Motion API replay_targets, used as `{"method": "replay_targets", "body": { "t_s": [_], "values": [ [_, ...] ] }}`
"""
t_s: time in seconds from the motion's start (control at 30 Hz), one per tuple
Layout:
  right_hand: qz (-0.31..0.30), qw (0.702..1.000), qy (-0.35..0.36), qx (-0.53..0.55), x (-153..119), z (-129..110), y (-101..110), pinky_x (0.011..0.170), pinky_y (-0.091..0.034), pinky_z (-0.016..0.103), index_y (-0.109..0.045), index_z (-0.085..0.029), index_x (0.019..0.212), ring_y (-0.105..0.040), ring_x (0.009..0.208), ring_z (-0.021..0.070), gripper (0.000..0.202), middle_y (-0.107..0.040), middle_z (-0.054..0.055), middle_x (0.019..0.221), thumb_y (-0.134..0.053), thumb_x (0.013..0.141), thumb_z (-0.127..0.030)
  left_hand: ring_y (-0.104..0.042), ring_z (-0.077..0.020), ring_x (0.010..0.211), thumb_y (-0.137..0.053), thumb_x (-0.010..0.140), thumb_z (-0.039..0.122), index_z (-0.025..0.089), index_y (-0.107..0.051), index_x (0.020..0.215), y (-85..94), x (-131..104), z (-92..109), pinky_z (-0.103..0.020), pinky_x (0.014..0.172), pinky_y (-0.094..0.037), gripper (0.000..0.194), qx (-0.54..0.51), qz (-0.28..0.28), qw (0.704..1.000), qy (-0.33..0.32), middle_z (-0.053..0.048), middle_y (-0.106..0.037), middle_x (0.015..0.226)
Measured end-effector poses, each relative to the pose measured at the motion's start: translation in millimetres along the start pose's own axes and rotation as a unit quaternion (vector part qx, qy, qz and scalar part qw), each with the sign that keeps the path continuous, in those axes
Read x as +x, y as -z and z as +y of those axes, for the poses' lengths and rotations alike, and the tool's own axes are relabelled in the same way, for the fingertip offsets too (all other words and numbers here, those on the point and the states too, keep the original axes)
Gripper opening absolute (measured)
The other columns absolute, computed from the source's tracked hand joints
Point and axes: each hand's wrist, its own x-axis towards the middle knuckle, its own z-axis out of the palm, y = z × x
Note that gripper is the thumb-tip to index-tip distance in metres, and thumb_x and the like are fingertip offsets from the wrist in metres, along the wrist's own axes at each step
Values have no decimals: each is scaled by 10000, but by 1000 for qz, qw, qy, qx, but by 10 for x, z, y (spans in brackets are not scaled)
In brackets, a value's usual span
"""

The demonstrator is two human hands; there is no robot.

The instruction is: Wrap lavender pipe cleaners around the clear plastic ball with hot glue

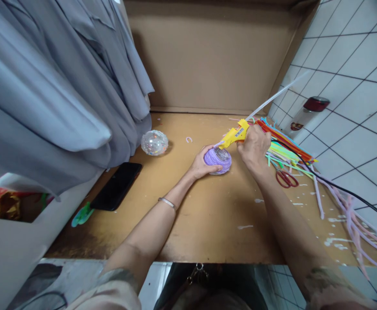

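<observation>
My left hand is wrapped round the side of a clear ball wound with purple pipe cleaner, resting on the wooden table. Part of its clear top is bare. In my right hand is a yellow hot glue gun, with a long clear glue stick sticking out of its back. The gun's nozzle points down-left at the top of the ball; whether it touches cannot be made out.
A clear bowl-like ball and a black phone lie left, beside a grey curtain. Coloured pipe cleaners, red-handled scissors and a red-lidded bottle are at the right. A black cord trails rightward.
</observation>
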Motion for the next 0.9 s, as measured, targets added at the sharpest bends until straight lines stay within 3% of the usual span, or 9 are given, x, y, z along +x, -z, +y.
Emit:
{"method": "replay_targets", "body": {
  "t_s": [0.37,0.9],
  "values": [
    [23,1000,-1,-2,-5,9,-28,801,-343,401,-601,-185,990,-570,947,303,146,-657,130,960,-536,866,-226,-572,-327,1282,-959,468,444,176,-598,1257,-6,-1,32,-460,1131,-435,908,4,2,1000,-1,-129,-600,1335],
    [-9,1000,-8,-6,11,-1,28,801,-340,390,-604,-189,963,-566,977,299,143,-650,118,974,-552,830,-190,-573,-320,1267,-956,467,470,185,-597,1261,-7,-7,22,-460,1125,-433,917,12,0,1000,-8,-124,-597,1323]
  ]
}}
